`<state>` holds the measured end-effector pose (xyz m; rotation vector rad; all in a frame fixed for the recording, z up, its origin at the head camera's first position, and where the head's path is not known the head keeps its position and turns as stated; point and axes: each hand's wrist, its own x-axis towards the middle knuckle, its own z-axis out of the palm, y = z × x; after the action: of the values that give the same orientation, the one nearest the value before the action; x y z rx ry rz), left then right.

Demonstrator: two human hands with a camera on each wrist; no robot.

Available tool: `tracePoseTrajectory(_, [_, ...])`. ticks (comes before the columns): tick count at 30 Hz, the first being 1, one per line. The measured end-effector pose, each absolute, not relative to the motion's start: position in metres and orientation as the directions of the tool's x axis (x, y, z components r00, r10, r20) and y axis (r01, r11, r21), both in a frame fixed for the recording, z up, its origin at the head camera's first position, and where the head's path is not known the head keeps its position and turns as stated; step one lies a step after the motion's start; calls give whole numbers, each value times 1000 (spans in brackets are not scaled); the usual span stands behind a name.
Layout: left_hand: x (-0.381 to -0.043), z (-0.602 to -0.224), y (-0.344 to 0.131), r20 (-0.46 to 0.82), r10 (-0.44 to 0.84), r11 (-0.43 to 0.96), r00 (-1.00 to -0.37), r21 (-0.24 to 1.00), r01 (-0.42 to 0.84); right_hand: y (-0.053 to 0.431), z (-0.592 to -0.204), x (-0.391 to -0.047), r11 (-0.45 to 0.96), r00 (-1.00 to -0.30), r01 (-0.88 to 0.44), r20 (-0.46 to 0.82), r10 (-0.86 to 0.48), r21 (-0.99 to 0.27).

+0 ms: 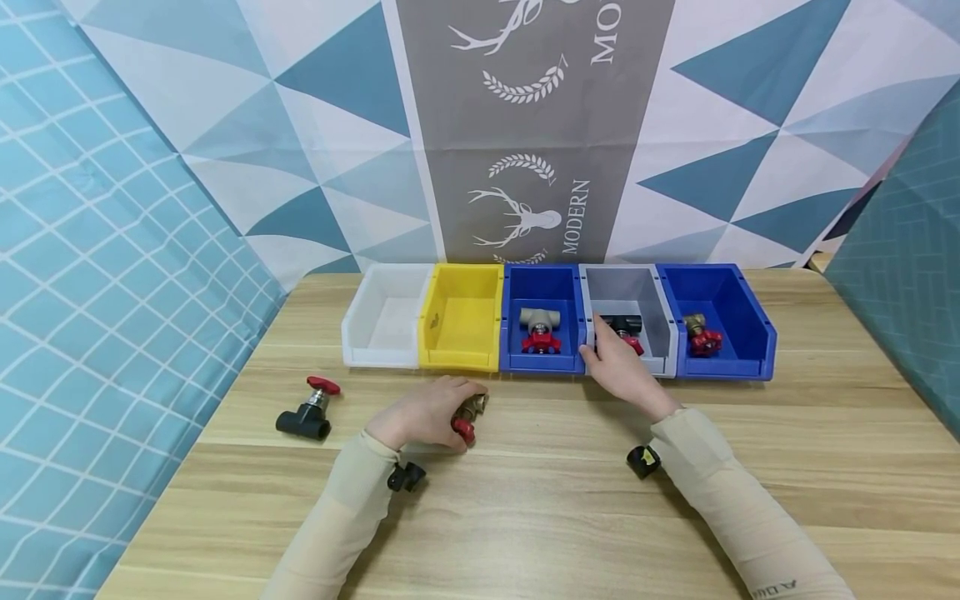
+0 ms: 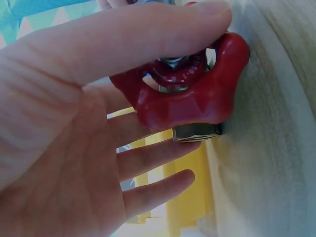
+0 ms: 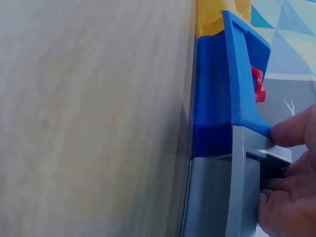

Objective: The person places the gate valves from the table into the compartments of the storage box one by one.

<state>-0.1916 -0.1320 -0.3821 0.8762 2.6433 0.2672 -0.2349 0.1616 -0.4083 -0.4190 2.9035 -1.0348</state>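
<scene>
My left hand (image 1: pixel 431 412) holds a brass valve (image 1: pixel 471 407) on the table in front of the yellow bin. In the left wrist view, the thumb lies across its red handwheel (image 2: pixel 192 101); the other fingers reach behind, several of them fairly straight. My right hand (image 1: pixel 622 367) grips the left wall of the grey bin (image 1: pixel 660 364), thumb at the front corner beside the blue bin and fingers inside. These curled fingers (image 3: pixel 279 210) show in the right wrist view. Inside the grey bin is a black valve (image 1: pixel 624 325) with a red handle, partly hidden by the hand.
A white bin (image 1: pixel 380 357) and yellow bin (image 1: pixel 459 358) stand left in the row. The middle blue bin (image 1: pixel 540 363) holds a grey valve (image 1: pixel 540 329); the right blue bin (image 1: pixel 726 368) holds a brass valve (image 1: pixel 702 335). A black red-handled valve (image 1: pixel 306 419) lies on the table's left.
</scene>
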Motion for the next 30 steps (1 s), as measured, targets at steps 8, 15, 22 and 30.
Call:
tracePoseTrajectory(8, [-191, -382, -133, -246, 617, 783, -748, 288, 551, 162, -407, -234, 744, -962, -241, 55, -266, -623])
tracePoseTrajectory(15, [-190, -383, -134, -220, 633, 768, -742, 299, 567, 161, -406, -234, 756, -964, -233, 45, -261, -612])
tracePoseTrajectory(22, [-191, -383, -134, -208, 642, 760, -738, 299, 577, 161, -406, -234, 749, -963, -236, 46, -265, -620])
tracePoseTrajectory(30, [-191, -384, -134, -195, 645, 757, -739, 294, 584, 161, -407, -235, 744, -962, -242, 53, -268, -622])
